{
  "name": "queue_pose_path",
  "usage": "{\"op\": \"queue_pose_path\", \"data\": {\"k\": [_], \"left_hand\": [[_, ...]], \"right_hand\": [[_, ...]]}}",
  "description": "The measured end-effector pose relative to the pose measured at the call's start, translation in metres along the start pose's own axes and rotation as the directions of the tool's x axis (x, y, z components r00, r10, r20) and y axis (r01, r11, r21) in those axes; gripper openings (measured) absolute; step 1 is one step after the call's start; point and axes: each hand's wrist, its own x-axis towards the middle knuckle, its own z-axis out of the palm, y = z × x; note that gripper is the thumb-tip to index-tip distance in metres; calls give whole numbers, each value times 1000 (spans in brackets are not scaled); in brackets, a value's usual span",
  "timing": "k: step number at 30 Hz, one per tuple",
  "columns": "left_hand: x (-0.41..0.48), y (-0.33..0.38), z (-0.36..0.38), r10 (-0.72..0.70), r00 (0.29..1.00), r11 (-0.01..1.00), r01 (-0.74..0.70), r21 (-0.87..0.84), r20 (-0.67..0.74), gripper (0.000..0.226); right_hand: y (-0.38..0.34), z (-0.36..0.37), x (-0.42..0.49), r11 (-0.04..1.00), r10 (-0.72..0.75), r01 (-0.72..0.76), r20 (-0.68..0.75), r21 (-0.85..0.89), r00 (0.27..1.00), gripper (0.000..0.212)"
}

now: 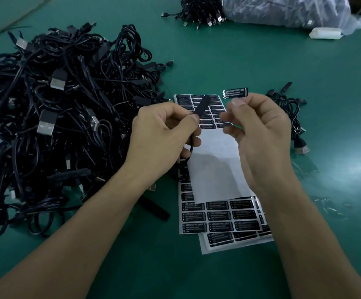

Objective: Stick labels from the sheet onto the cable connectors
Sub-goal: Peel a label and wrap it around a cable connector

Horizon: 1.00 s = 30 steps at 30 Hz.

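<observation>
My left hand pinches a slim black cable connector between thumb and fingers, its tip pointing up and away over the label sheet. My right hand holds a single black "LED CONTROLLER" label by its lower edge at the fingertips, raised a short way to the right of the connector and apart from it. Under both hands lies a label sheet with a blank white middle and rows of black labels at its far end. More sheets of black labels lie beneath it, nearer to me.
A large tangled heap of black USB cables fills the left of the green table. A few cables lie to the right. At the back sit another cable bundle, a clear plastic bag and a white piece.
</observation>
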Motion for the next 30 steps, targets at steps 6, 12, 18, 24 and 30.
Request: {"op": "queue_pose_path", "data": {"k": [6, 12, 18, 24, 30], "left_hand": [[1, -2, 1, 16, 1000, 1000, -17, 18, 24, 15], [-1, 0, 0, 22, 995, 1000, -23, 3, 92, 13], [-1, 1, -1, 22, 995, 1000, -24, 19, 101, 15], [-3, 1, 0, 34, 995, 999, -37, 28, 89, 16], [-4, 2, 0, 43, 994, 999, -45, 19, 96, 10]], "right_hand": [[1, -2, -1, 974, 48, 8, 239, -228, 970, 17], [0, -5, -1, 962, 63, 12, 268, -271, 961, 15], [1, -7, 1, 943, 79, 13, 264, -331, 961, 13], [0, -8, 1, 929, 87, 15, 261, -369, 961, 13], [-1, -7, -1, 926, 91, 11, 252, -377, 963, 15]]}}
